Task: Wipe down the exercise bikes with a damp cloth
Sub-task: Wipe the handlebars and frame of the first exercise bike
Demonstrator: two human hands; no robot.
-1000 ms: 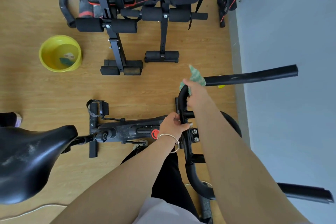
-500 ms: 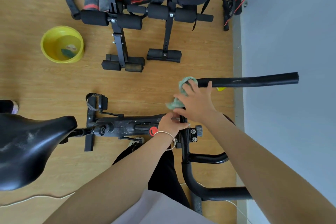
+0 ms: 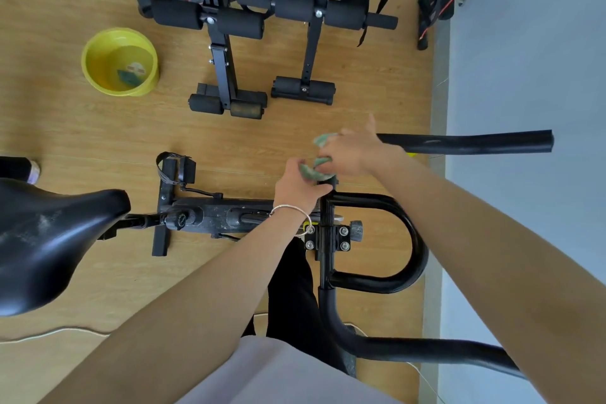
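Nearest the body, the exercise bike's looped handlebar curves between the two forearms, and its dusty saddle lies off to the left. Just beyond the loop, at the top of the handlebar post, the left hand, a bracelet on its wrist, curls its fingers round the lower end of the green cloth. The right hand grips the upper end with its thumb sticking out, at the inner end of the long black grip.

The cloth is bunched tight between both hands, so I judge little of it would meet the metal; a pass made like this could leave streaks or skip the grip altogether. If either hand lets go carelessly, the cloth could drop to the wooden floor and pick up grit.

Farther off, a yellow basin of water stands well apart, beside a sit-up bench.
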